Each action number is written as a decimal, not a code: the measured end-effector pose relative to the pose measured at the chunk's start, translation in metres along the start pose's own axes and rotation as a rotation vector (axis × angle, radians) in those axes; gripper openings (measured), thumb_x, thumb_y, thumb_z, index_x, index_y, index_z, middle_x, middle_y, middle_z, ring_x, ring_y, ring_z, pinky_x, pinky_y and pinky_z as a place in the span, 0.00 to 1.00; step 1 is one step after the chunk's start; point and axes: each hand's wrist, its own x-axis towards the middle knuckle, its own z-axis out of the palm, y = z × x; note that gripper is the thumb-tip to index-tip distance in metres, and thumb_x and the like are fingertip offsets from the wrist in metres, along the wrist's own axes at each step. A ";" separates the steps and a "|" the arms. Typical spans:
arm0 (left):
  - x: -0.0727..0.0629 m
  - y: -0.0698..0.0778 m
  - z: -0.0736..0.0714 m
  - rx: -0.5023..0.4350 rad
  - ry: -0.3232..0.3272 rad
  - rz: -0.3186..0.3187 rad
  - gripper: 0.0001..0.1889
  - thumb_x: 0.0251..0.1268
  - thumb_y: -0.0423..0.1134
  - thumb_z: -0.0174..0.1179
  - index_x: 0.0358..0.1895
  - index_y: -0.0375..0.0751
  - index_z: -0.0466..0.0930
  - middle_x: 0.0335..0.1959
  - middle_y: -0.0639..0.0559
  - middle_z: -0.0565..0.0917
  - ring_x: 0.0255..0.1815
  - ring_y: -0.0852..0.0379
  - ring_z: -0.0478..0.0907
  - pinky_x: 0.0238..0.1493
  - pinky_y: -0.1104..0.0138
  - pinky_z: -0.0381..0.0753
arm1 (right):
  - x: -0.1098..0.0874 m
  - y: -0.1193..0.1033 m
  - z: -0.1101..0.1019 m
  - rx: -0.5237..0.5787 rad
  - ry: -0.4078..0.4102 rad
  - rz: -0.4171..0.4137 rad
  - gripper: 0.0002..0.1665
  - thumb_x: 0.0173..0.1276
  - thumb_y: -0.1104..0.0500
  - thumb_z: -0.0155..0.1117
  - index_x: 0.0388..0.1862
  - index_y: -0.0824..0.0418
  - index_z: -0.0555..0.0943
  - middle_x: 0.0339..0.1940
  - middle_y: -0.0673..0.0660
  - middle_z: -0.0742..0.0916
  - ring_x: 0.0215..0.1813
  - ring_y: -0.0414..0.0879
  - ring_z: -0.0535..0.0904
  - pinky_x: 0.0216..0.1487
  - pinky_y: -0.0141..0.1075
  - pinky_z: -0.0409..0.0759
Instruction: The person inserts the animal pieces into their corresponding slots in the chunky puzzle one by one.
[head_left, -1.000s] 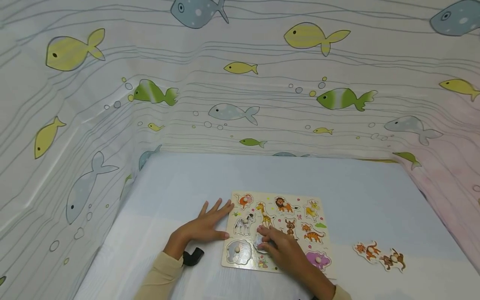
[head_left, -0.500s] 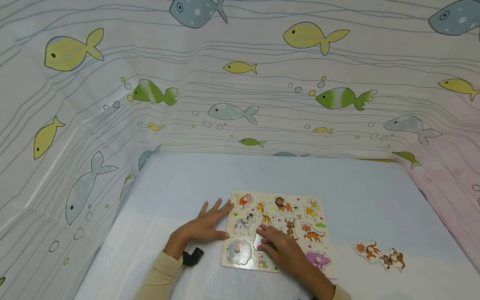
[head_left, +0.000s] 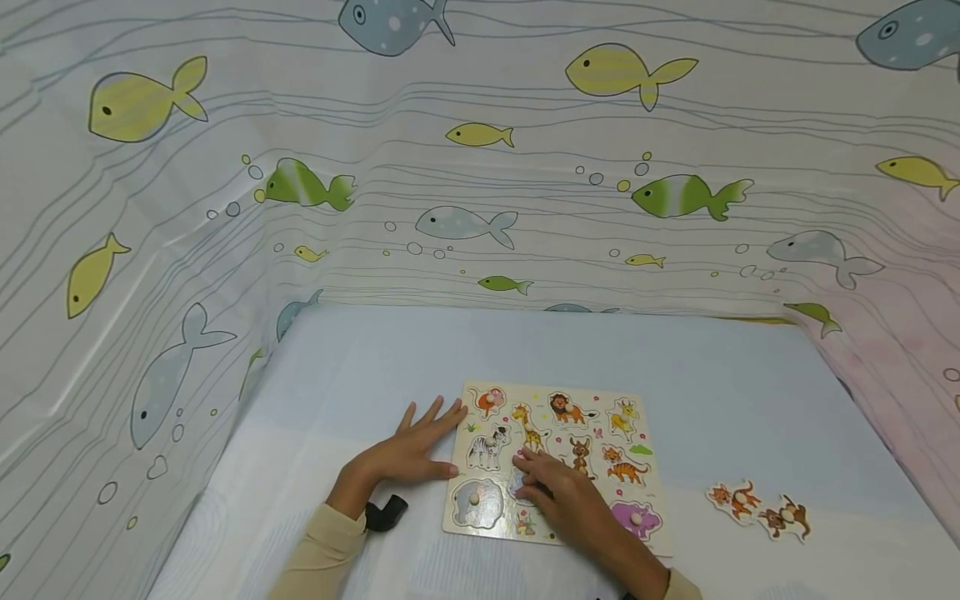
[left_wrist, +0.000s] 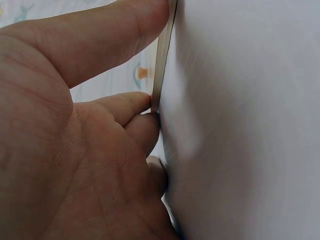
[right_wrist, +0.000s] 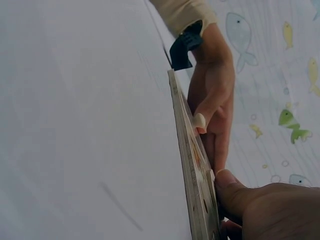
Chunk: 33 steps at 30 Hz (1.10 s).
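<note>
A wooden animal peg puzzle board (head_left: 525, 393) lies on the table. My left hand (head_left: 408, 454) rests at its left edge, fingers spread and thumb against the rim; the left wrist view shows this thumb (left_wrist: 125, 30) at the board's edge. My right hand (head_left: 573, 504) is over the lower middle of the board and pinches a grey-blue puzzle piece (head_left: 516, 485), mostly covered by the fingers. In the right wrist view the right thumb (right_wrist: 230, 187) presses on that piece's edge, slightly proud of the board. A grey elephant piece (head_left: 487, 506) sits just left of it.
Two loose pieces, an orange animal (head_left: 738, 502) and a brown animal (head_left: 786, 521), lie on the table right of the board. A purple hippo piece (head_left: 636, 520) sits at the board's lower right. Fish-patterned cloth (head_left: 480, 183) surrounds the table.
The grey-blue piece has shifted and tilted slightly under my right fingers, which have moved a little. My left hand and the board stay where they were.
</note>
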 end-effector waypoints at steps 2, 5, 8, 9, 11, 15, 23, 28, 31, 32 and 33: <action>0.000 0.000 0.000 0.001 -0.001 0.002 0.49 0.61 0.53 0.67 0.81 0.51 0.48 0.83 0.51 0.47 0.84 0.44 0.32 0.79 0.41 0.21 | 0.000 0.000 0.000 0.007 -0.003 0.008 0.17 0.60 0.58 0.75 0.48 0.56 0.86 0.57 0.53 0.88 0.67 0.50 0.80 0.65 0.48 0.77; 0.000 0.000 0.000 0.006 -0.004 0.004 0.49 0.62 0.53 0.67 0.82 0.50 0.48 0.83 0.50 0.47 0.84 0.44 0.32 0.78 0.41 0.21 | 0.001 -0.001 -0.001 0.017 -0.011 0.023 0.08 0.61 0.57 0.74 0.39 0.53 0.86 0.59 0.53 0.87 0.67 0.50 0.79 0.65 0.48 0.77; 0.000 0.000 -0.001 0.009 -0.006 0.007 0.49 0.62 0.53 0.67 0.82 0.50 0.48 0.83 0.50 0.47 0.84 0.43 0.32 0.78 0.41 0.22 | 0.001 -0.001 -0.002 0.034 -0.021 0.029 0.04 0.63 0.56 0.71 0.33 0.51 0.84 0.60 0.54 0.87 0.67 0.51 0.79 0.65 0.50 0.77; 0.000 0.000 -0.002 0.009 -0.006 0.008 0.49 0.62 0.53 0.67 0.82 0.50 0.48 0.83 0.50 0.47 0.84 0.43 0.32 0.78 0.41 0.22 | 0.001 -0.001 -0.002 0.040 -0.024 0.028 0.04 0.64 0.55 0.71 0.32 0.52 0.83 0.60 0.54 0.87 0.67 0.51 0.79 0.65 0.50 0.77; 0.000 0.001 -0.002 0.004 -0.008 0.009 0.49 0.62 0.53 0.67 0.82 0.49 0.48 0.83 0.49 0.47 0.84 0.43 0.32 0.78 0.41 0.21 | 0.001 -0.001 -0.002 0.050 -0.028 0.025 0.05 0.66 0.54 0.69 0.31 0.52 0.83 0.60 0.54 0.87 0.67 0.52 0.79 0.65 0.51 0.77; 0.000 0.001 -0.002 -0.006 -0.010 0.010 0.49 0.62 0.53 0.67 0.81 0.49 0.48 0.83 0.49 0.47 0.84 0.43 0.32 0.78 0.41 0.21 | 0.001 -0.001 -0.003 0.055 -0.029 0.021 0.04 0.65 0.55 0.69 0.31 0.53 0.84 0.60 0.54 0.86 0.67 0.53 0.79 0.66 0.51 0.76; 0.001 0.000 -0.002 0.013 -0.009 0.019 0.49 0.62 0.53 0.66 0.82 0.49 0.47 0.83 0.49 0.47 0.84 0.43 0.32 0.78 0.41 0.21 | 0.001 -0.001 -0.004 0.047 -0.041 0.038 0.02 0.63 0.59 0.72 0.34 0.52 0.85 0.61 0.54 0.86 0.68 0.52 0.78 0.67 0.50 0.75; 0.002 -0.001 -0.002 0.018 -0.007 0.022 0.49 0.62 0.52 0.66 0.82 0.49 0.47 0.83 0.49 0.48 0.84 0.43 0.33 0.78 0.40 0.22 | 0.000 -0.001 -0.004 0.027 -0.038 -0.004 0.03 0.65 0.59 0.71 0.35 0.56 0.84 0.60 0.56 0.86 0.67 0.55 0.78 0.66 0.51 0.75; 0.001 0.000 -0.001 0.006 -0.006 0.015 0.49 0.61 0.52 0.67 0.82 0.49 0.48 0.83 0.49 0.47 0.84 0.43 0.33 0.78 0.40 0.22 | -0.002 -0.001 -0.003 0.002 -0.018 -0.052 0.07 0.62 0.62 0.73 0.38 0.58 0.84 0.59 0.59 0.86 0.67 0.57 0.79 0.66 0.50 0.74; 0.001 0.000 0.000 0.007 -0.005 0.011 0.50 0.61 0.52 0.67 0.82 0.49 0.48 0.83 0.50 0.47 0.84 0.43 0.33 0.78 0.41 0.22 | -0.002 -0.002 -0.003 -0.002 -0.014 -0.059 0.09 0.61 0.62 0.73 0.40 0.58 0.84 0.60 0.60 0.86 0.67 0.56 0.78 0.67 0.49 0.74; 0.001 0.000 0.000 0.009 -0.006 0.010 0.49 0.61 0.52 0.67 0.82 0.50 0.48 0.83 0.50 0.47 0.84 0.43 0.33 0.78 0.41 0.22 | -0.003 -0.002 -0.003 -0.007 -0.009 -0.060 0.11 0.61 0.62 0.74 0.42 0.59 0.84 0.60 0.59 0.85 0.68 0.56 0.78 0.67 0.49 0.73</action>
